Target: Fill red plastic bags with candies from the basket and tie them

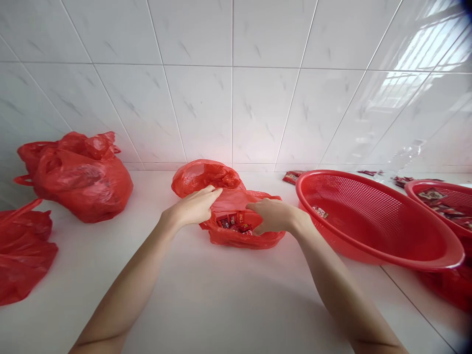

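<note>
A red plastic bag (246,243) lies on the white counter before me, its mouth facing up, with several small red snack packets (236,221) inside. My left hand (195,204) is closed at the bag's left rim, some of its fingers hidden behind the hand. Over the right side of the mouth reaches my right hand (273,214), thumb and fingers apart, fingertips close to the packets. Whether it touches a packet is hard to tell. Behind the bag's mouth, a puffed-up, crumpled part of red plastic (206,174) rests towards the wall.
To the right stands a large red plastic basket (368,221) with a small packet (320,211) in it. Another red basket (442,185) holds several packets. Filled red bags (84,177) sit at left. A clear bottle (405,155) and loose packets (293,176) lie near the tiled wall.
</note>
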A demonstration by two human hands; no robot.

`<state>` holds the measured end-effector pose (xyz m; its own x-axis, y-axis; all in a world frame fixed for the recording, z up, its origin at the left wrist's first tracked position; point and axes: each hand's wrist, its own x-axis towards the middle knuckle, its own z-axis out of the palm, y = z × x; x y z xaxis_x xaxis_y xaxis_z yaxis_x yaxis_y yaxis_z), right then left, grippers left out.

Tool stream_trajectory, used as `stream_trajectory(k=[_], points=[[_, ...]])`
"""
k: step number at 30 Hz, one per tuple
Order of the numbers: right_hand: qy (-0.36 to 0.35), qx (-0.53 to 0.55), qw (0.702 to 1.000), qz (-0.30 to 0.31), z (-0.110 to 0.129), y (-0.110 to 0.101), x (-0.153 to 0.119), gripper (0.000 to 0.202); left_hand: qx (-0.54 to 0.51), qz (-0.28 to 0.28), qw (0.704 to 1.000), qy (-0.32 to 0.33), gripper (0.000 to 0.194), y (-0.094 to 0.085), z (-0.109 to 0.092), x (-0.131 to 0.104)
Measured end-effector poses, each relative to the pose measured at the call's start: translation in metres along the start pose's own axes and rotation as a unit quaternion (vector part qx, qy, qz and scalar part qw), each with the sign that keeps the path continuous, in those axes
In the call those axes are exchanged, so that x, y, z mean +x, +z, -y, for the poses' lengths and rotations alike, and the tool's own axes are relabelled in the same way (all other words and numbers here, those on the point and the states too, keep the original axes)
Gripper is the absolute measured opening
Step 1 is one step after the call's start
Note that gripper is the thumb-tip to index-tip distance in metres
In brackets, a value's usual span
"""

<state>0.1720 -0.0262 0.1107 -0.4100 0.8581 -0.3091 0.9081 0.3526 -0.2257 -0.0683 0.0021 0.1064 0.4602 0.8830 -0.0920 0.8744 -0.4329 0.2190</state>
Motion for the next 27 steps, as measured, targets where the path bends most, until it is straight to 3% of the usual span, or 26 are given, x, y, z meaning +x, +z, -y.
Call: stream_trajectory(k=[5, 9, 12, 14, 17, 20, 24, 27], points=[[-0.015, 0.045, 0.998, -0.051, -0.010, -0.021, -0.029, 0.061, -0.018, -0.012, 0.999, -0.040, 0.078, -0.006, 0.004, -0.001], [-0.016, 0.042, 0.993, -0.107, -0.017, -0.027, -0.037, 0.082, -0.018, -0.031, 0.999, -0.027, 0.072, -0.014, 0.000, -0.005], [0.040, 0.031, 0.994, -0.093, -0.019, -0.024, -0.033, 0.112, -0.021, -0.050, 0.998, -0.021, 0.066, -0.019, 0.000, -0.009], [0.078, 0.031, 0.994, -0.068, -0.020, -0.022, -0.030, 0.117, -0.024, -0.076, 0.997, -0.008, 0.063, -0.022, 0.002, -0.011], [0.097, 0.079, 0.990, -0.070, -0.026, -0.023, -0.030, 0.097, -0.024, -0.132, 0.991, 0.020, 0.057, -0.026, 0.007, -0.013], [0.034, 0.207, 0.967, -0.147, -0.036, -0.029, -0.036, 0.072, -0.053, -0.199, 0.978, 0.032, 0.048, -0.031, 0.008, -0.014], [-0.032, 0.377, 0.863, -0.334, -0.040, -0.040, -0.044, 0.036, -0.189, -0.299, 0.935, 0.027, 0.037, -0.038, 0.007, -0.019], [-0.067, 0.426, 0.806, -0.406, -0.034, -0.046, -0.051, 0.033, -0.351, -0.328, 0.875, 0.060, 0.033, -0.045, 0.004, -0.024]])
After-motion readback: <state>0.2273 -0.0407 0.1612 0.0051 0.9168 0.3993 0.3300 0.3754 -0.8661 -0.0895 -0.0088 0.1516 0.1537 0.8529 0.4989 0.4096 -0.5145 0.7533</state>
